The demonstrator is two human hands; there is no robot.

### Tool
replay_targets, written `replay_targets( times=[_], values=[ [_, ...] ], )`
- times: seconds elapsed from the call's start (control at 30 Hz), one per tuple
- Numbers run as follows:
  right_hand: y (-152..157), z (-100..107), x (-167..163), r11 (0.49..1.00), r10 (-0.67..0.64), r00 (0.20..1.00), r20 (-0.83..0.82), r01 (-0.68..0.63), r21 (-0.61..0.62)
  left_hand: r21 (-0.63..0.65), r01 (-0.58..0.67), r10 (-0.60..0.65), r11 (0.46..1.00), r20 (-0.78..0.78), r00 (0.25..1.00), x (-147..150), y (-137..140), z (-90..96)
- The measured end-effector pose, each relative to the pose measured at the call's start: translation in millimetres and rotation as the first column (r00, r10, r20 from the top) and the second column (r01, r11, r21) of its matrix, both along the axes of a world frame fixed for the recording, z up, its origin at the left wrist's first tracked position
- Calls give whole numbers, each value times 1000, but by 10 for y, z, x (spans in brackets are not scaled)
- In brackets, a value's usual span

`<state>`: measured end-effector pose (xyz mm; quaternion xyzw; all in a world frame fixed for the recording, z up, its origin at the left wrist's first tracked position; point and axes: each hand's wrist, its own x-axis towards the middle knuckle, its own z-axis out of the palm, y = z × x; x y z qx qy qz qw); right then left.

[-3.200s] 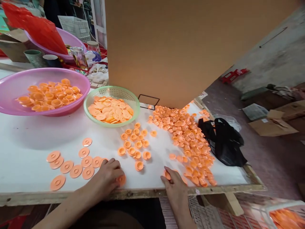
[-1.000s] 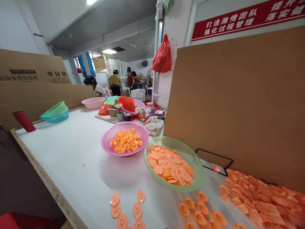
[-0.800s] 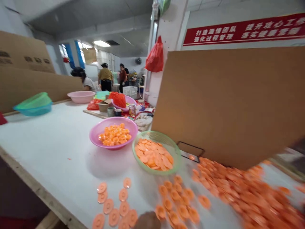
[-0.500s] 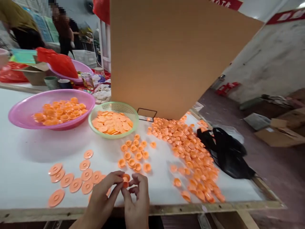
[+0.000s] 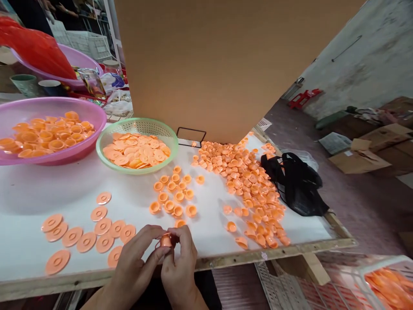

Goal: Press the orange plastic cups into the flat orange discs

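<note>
A small orange toy cup (image 5: 166,240) is pinched in the fingertips of both my hands, just above the table's front edge. My left hand (image 5: 137,258) grips it from the left, thumb and index finger closed. From the other side my right hand (image 5: 180,258) closes on it too; its fingers partly cover the cup. Just beyond my fingertips one more orange cup (image 5: 180,223) rests on the table. Past it stands a loose group of orange cups (image 5: 169,206). Left of my hands lie several flat orange saucers (image 5: 86,242), each with a raised ring.
A pink basin (image 5: 64,157) of cups and a green basket (image 5: 138,168) of saucers stand at the back left. To the right spreads a heap of cups (image 5: 251,185) beside a black bag (image 5: 298,189). A large cardboard box (image 5: 206,73) rises behind.
My view has tilted down and to the right, so the table's things appear higher and further left. Within my fingertips the cup now shows its side. Both hands still hold it.
</note>
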<state>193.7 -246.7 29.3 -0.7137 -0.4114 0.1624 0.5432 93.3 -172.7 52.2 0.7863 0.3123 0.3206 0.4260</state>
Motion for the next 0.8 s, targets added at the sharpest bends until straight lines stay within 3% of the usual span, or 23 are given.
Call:
replay_targets(
  times=[0.1,0.2,0.3,0.37,0.47,0.53,0.63,0.8],
  values=[
    [-5,-45,-49,999,-33,999,5,33,12,43,0,0,999,1,1000,-39,-59,-79],
    [39,-43,-53,1000,2,999,-44,-3,-26,-9,7,-8,1000,-55,998,-62,-32,-141],
    [87,32,91,992,70,996,-58,-76,-100,-38,-12,8,999,-119,993,41,174,-168],
    [56,78,306,990,74,997,-8,-75,-122,13,-41,42,999,-124,991,203,402,-172],
    [-137,65,797,980,-76,981,178,107,-170,168,-55,83,984,-163,983,465,762,-171],
    [-333,7,1171,934,-217,922,320,291,-205,247,-41,95,968,-208,974,524,933,-185],
    [-562,-107,1628,874,-295,837,461,432,-224,261,-22,94,965,-267,959,309,1054,-240],
    [-412,-275,1942,868,-192,791,581,413,-275,247,-66,159,967,-379,912,-451,1017,-312]
  ],
)
